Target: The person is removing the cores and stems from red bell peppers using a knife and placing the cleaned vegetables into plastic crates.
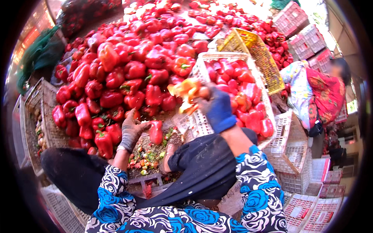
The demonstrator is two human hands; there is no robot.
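My right hand (219, 109), in a blue glove, grips an orange bell pepper (186, 91) that looks broken open, its pale inside showing. Motion blurs its fingers and the pepper. They are over the near-left edge of a white plastic crate (265, 87) filled with red bell peppers (253, 121). My left hand (131, 129), in a thin, stained glove, has fingers and thumb apart at the near edge of a large pile of red bell peppers (140, 70). One red pepper (156, 132) is just beside its thumb; whether they touch I cannot tell.
Seeds and pepper scraps (144, 161) lie between my legs. A yellow crate (266, 59) leans behind the white one. Stacked white crates (291, 145) stand at right, near a seated person (323, 90). Another crate (48, 116) and green netting (43, 55) are at left.
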